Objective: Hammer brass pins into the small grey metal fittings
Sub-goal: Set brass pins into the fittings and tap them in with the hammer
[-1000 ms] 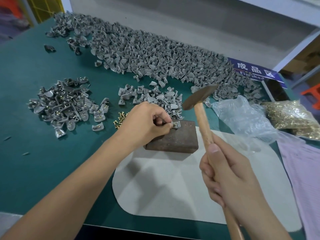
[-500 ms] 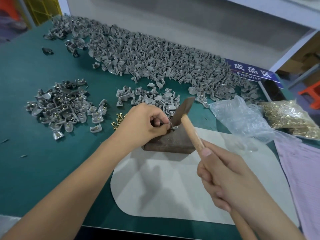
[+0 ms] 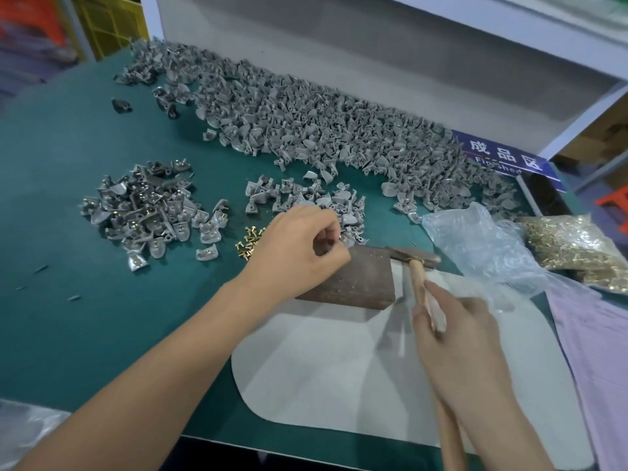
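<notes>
My left hand (image 3: 299,246) is curled at the far left corner of the rusty brown steel block (image 3: 356,280), fingertips pinched on a small grey fitting that is almost wholly hidden. The block's top is bare. My right hand (image 3: 455,334) grips the wooden handle of the hammer (image 3: 413,256), whose head lies low at the block's right end. Loose brass pins (image 3: 249,241) lie just left of my left hand. A pile of grey fittings with brass pins in them (image 3: 149,209) sits further left.
A small heap of plain fittings (image 3: 306,195) lies behind the block, and a long heap (image 3: 323,130) runs along the back wall. A clear bag (image 3: 475,246) and a bag of brass pins (image 3: 571,249) are at right. A white mat (image 3: 339,368) lies under the block.
The hammer came down from its raised position and now rests low at the block's right end. My left hand has drawn back off the block's top toward its left corner.
</notes>
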Demonstrator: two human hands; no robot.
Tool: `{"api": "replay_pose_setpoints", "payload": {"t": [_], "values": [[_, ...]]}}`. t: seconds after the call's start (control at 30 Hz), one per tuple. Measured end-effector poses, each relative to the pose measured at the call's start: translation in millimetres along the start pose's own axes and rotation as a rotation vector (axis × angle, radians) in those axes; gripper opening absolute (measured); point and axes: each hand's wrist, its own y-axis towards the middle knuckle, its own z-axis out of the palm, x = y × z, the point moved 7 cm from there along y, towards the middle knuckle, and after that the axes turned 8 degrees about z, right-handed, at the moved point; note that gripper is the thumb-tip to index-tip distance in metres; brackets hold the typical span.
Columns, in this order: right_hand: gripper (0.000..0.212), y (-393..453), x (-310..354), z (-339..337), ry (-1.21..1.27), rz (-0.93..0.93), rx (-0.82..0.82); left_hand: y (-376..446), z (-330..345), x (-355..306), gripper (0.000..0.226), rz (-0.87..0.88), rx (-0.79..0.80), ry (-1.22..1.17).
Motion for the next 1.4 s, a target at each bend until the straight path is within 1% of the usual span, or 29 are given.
{"api": "replay_pose_setpoints", "payload": {"t": [0.03, 0.07, 0.13, 0.2, 0.27, 0.37, 0.43, 0.53, 0.6, 0.67, 0.73, 0.87, 0.93, 1.07, 1.1, 1.2, 1.3, 1.4], "values": [[0.046, -1.2, 7.0, -5.6, 0.029, -0.049, -0.074, -1.0, -2.9, -1.7, 0.014, -0.008, -0.031, -0.009], [0.042, -2.4, 17.1, -10.8, 0.115, -0.11, -0.13, -2.6, -5.5, -2.8, 0.015, -0.021, -0.055, -0.014], [0.036, -2.5, 42.2, -14.9, 0.298, -0.243, -0.16, -10.0, -12.4, -4.0, 0.014, -0.041, -0.085, -0.005], [0.033, -2.4, 71.7, -7.1, 0.338, -0.364, -0.116, -23.4, -24.0, -1.6, 0.013, -0.054, -0.108, 0.015], [0.029, -5.4, 104.4, 6.1, 0.306, -0.483, -0.056, -42.3, -39.9, 7.5, 0.013, -0.091, -0.129, 0.034], [0.021, -10.8, 148.4, 29.2, 0.301, -0.629, 0.027, -75.4, -70.4, 35.2, 0.012, -0.213, -0.187, 0.083], [0.018, -11.4, 173.8, 46.1, 0.284, -0.697, 0.101, -95.2, -91.5, 54.8, 0.012, -0.287, -0.224, 0.155], [0.019, -9.1, 205.3, 70.4, 0.171, -0.812, 0.175, -117.6, -117.5, 75.0, 0.016, -0.363, -0.274, 0.332], [0.017, -2.1, 218.2, 83.2, 0.098, -0.831, 0.226, -126.8, -128.3, 84.7, 0.02, -0.41, -0.316, 0.415], [0.016, 4.7, 224.6, 93.3, 0.039, -0.809, 0.262, -129.6, -134.2, 89.5, 0.021, -0.436, -0.355, 0.461], [0.015, 6.2, 226.7, 100.8, -0.002, -0.802, 0.267, -128.5, -135.1, 89.8, 0.018, -0.421, -0.38, 0.477], [0.014, 1.1, 225.0, 105.8, -0.084, -0.81, 0.217, -125.4, -129.0, 83.4, 0.016, -0.348, -0.36, 0.474], [0.018, -0.8, 227.7, 107.4, -0.133, -0.816, 0.198, -125.6, -128.0, 81.2, 0.014, -0.315, -0.35, 0.484], [0.039, -0.8, 235.7, 108.7, -0.179, -0.792, 0.185, -126.0, -126.0, 78.1, 0.007, -0.261, -0.33, 0.507], [0.038, -1.0, 237.7, 110.1, -0.206, -0.789, 0.196, -126.2, -125.3, 77.1, 0.007, -0.244, -0.328, 0.514], [0.022, -3.0, 242.0, 111.8, -0.259, -0.806, 0.191, -125.3, -123.0, 72.1, 0.004, -0.186, -0.333, 0.525], [0.017, -2.8, 244.4, 112.1, -0.294, -0.795, 0.169, -118.9, -119.0, 66.9, 0.004, -0.156, -0.32, 0.502], [0.015, -2.5, 243.5, 105.6, -0.191, -0.783, 0.159, -104.7, -111.3, 63.5, 0.005, -0.166, -0.278, 0.427]]}}
